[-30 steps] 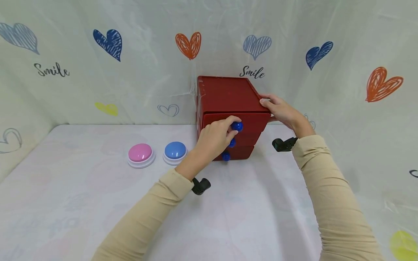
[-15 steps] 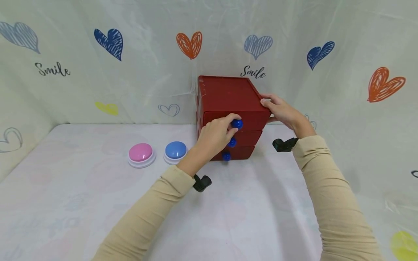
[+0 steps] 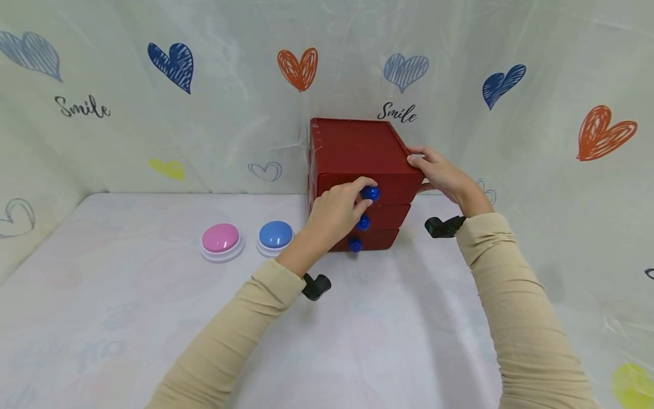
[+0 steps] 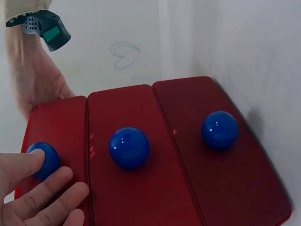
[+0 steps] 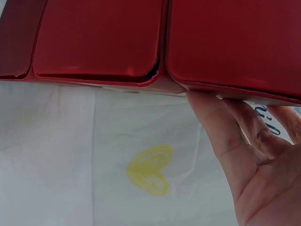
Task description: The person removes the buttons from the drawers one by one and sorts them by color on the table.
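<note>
A dark red cabinet (image 3: 352, 147) of three stacked drawers stands against the back wall, each front with a round blue knob. My left hand (image 3: 334, 213) pinches the top drawer's knob (image 3: 371, 193); in the left wrist view the knob shows partly behind a fingertip. The middle knob (image 4: 129, 148) and bottom knob (image 4: 219, 130) are free of the hand. All three drawer fronts look pushed in. On the cabinet's right side, my right hand (image 3: 441, 176) grips the upper edge, with its fingers against the side wall in the right wrist view; some fingers are hidden behind the cabinet.
Left of the cabinet, a pink push button (image 3: 220, 238) and a blue push button (image 3: 276, 235) sit on white bases on the white-covered table (image 3: 168, 318). The blue one is close to my left forearm. A sheet printed with hearts (image 3: 298, 69) hangs right behind the cabinet.
The top drawer has slid back slightly into the cabinet with my left hand on its knob, and the dark gap above its front has closed. My right hand keeps its place.
</note>
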`<state>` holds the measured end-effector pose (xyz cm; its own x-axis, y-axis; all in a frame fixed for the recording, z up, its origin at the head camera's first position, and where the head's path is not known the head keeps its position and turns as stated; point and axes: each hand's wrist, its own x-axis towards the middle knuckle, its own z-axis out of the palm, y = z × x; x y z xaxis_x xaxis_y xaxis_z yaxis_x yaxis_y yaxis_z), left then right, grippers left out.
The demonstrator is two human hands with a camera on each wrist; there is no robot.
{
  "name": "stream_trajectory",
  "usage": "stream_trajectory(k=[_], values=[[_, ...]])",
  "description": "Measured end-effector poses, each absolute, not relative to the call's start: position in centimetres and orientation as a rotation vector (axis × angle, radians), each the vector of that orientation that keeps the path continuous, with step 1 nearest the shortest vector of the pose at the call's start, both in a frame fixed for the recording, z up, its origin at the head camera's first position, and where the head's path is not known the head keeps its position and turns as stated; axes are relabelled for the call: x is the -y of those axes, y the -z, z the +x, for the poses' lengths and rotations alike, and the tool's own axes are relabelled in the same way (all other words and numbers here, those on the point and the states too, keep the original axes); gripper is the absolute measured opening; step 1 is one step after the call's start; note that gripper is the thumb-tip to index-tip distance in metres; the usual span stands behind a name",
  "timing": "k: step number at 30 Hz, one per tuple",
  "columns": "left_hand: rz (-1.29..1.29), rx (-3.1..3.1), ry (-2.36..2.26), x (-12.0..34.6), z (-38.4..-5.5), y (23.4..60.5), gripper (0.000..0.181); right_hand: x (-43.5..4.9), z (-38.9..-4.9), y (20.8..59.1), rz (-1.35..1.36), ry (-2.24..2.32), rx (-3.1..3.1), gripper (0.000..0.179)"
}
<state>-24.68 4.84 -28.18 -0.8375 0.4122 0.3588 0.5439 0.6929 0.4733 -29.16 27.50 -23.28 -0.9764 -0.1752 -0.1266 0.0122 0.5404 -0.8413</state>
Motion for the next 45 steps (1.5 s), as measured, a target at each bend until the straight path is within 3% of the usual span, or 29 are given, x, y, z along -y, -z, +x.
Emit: stream_trajectory(k=[24, 32, 45], values=[[-0.830, 2.524, 1.026, -4.4, -24.4, 29.7, 0.040, -27.5, -29.1, 23.4, -0.137, 1.440, -2.571, 0.056], [-0.842, 2.436, 1.159, -3.8, -23.2, 32.4, 0.022, -27.6, -29.2, 23.4, -0.152, 1.438, -2.576, 0.055], [-0.743, 2.725, 1.043, -4.7, -24.1, 34.1, 0.035, -27.5, -29.2, 23.3, -0.158, 1.437, -2.573, 0.056]])
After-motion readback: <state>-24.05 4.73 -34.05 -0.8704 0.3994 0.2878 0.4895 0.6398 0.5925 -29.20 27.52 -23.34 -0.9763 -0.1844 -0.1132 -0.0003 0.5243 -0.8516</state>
